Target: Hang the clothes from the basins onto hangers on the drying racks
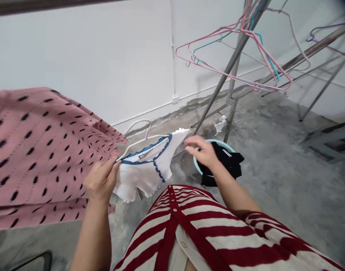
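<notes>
A white blouse [166, 160] with blue scalloped trim hangs on a white wire hanger [138, 142] in front of me. My left hand [101, 177] is closed on the blouse's left neckline edge, where the hanger arm also passes. Close to the blouse's right end is my right hand [202, 150], its fingers stretched toward the fabric and bent a little. I see nothing held in it, and whether a fingertip touches the cloth I cannot tell. The hanger's hook points up and away from me.
A pink cloth with black dashes [42, 150] hangs at left. Black clothes [225, 162] fill a light-blue basin [197, 164] on the concrete floor. Pink and teal hangers [217, 71] dangle from a metal rack [231, 64] at upper right. A white wall [104, 56] stands behind.
</notes>
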Tool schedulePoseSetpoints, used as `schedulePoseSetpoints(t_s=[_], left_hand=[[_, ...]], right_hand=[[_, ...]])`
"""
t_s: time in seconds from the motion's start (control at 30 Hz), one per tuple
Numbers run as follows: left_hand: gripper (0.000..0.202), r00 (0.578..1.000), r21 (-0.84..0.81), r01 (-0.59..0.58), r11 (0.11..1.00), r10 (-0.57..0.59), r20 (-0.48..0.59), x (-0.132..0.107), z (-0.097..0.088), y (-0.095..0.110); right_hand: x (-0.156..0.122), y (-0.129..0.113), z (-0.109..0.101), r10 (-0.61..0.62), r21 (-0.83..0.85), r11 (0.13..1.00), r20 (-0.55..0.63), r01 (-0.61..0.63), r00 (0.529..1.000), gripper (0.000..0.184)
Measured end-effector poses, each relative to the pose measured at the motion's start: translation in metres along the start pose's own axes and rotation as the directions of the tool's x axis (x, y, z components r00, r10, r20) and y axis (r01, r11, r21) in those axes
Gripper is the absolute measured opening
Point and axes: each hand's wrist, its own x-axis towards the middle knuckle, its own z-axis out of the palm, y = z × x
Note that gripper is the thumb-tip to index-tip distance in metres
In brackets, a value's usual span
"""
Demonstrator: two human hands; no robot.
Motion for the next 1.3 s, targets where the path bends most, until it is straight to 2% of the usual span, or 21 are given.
schedulePoseSetpoints(t_s=[0.03,0.07,0.2,0.23,0.3,0.37,0.4,0.5,0.6,0.67,0.7,0.8,0.87,0.93,0.97,1.0,1.07,1.13,1.17,1.23,1.3], left_hand=[[0.021,1.000,-0.073,0.009,0.997,-0.009,-0.002,0.001,-0.004,0.000],[0.023,1.000,-0.146,0.026,0.989,-0.026,-0.003,0.003,-0.007,0.001],[0.022,0.994,-0.330,0.095,0.939,-0.104,-0.009,0.011,-0.014,0.002],[0.020,0.993,-0.346,0.106,0.932,-0.118,-0.011,0.012,-0.015,0.001],[0.016,0.989,-0.360,0.127,0.924,-0.146,-0.026,0.013,-0.016,-0.002],[0.014,0.986,-0.361,0.131,0.923,-0.158,-0.047,0.013,-0.018,-0.004],[0.013,0.987,-0.359,0.122,0.925,-0.151,-0.055,0.013,-0.018,-0.005],[0.012,0.993,-0.340,0.090,0.936,-0.109,-0.037,0.013,-0.015,0.001],[0.009,0.996,-0.297,0.084,0.951,-0.070,0.058,0.016,-0.009,0.009],[0.010,0.994,-0.259,0.067,0.963,-0.041,0.106,0.019,-0.006,0.012],[0.011,0.993,-0.240,0.062,0.969,-0.035,0.115,0.021,-0.006,0.011],[0.024,0.994,-0.182,0.096,0.979,-0.086,0.065,0.021,-0.007,0.004],[0.049,0.982,-0.194,0.181,0.964,-0.186,-0.008,0.013,-0.005,-0.002],[0.075,0.945,-0.312,0.305,0.900,-0.327,-0.019,0.000,0.003,-0.005],[0.080,0.915,-0.395,0.381,0.836,-0.403,0.031,-0.007,0.009,-0.005],[0.077,0.874,-0.464,0.466,0.753,-0.472,0.111,-0.013,0.014,-0.005],[0.056,0.765,-0.520,0.625,0.582,-0.592,0.255,-0.021,0.022,-0.005],[0.039,0.677,-0.527,0.698,0.485,-0.687,0.266,-0.021,0.021,-0.006],[0.035,0.655,-0.538,0.702,0.467,-0.721,0.227,-0.019,0.018,-0.007],[0.031,0.641,-0.564,0.683,0.465,-0.752,0.156,-0.012,0.007,-0.013],[0.031,0.626,-0.571,0.691,0.444,-0.762,0.166,-0.006,-0.002,-0.020]], right_hand=[[0.004,0.004,-0.011,0.006,-0.053,0.999,-0.111,-0.012,0.994,0.022],[0.009,0.011,-0.021,0.017,-0.098,0.995,-0.151,-0.032,0.988,0.025],[0.019,0.043,-0.039,0.170,-0.089,0.982,0.055,-0.165,0.984,0.027],[0.019,0.049,-0.040,0.206,-0.062,0.977,0.051,-0.203,0.977,0.029],[0.016,0.053,-0.043,0.250,-0.021,0.968,-0.054,-0.251,0.967,0.032],[0.015,0.048,-0.049,0.224,-0.029,0.973,-0.123,-0.229,0.967,0.032],[0.014,0.042,-0.054,0.178,-0.054,0.981,-0.107,-0.185,0.978,0.032],[0.019,0.017,-0.064,-0.028,-0.167,0.985,0.031,0.032,0.999,0.039],[0.027,-0.005,-0.058,-0.125,-0.209,0.962,0.230,0.174,0.965,0.036],[0.029,-0.012,-0.048,-0.090,-0.177,0.971,0.345,0.159,0.934,0.027],[0.028,-0.013,-0.043,-0.060,-0.160,0.979,0.355,0.124,0.933,0.028],[0.022,-0.009,-0.038,0.023,-0.134,0.991,0.223,0.007,0.975,0.031],[0.017,-0.003,-0.044,0.059,-0.114,0.992,0.127,-0.044,0.990,0.030],[0.013,0.004,-0.053,0.089,-0.087,0.993,0.057,-0.084,0.994,0.029],[0.011,0.008,-0.057,0.100,-0.070,0.993,0.027,-0.098,0.995,0.029],[0.010,0.011,-0.061,0.109,-0.055,0.992,-0.005,-0.109,0.994,0.028],[0.007,0.016,-0.068,0.124,-0.027,0.992,-0.076,-0.126,0.989,0.025],[0.005,0.019,-0.073,0.134,-0.030,0.990,-0.115,-0.138,0.984,0.023],[0.003,0.021,-0.075,0.139,-0.047,0.988,-0.097,-0.144,0.986,0.023],[-0.001,0.023,-0.078,0.150,-0.091,0.984,-0.004,-0.150,0.989,0.022],[-0.007,0.027,-0.082,0.161,-0.101,0.983,0.036,-0.156,0.986,0.021]])
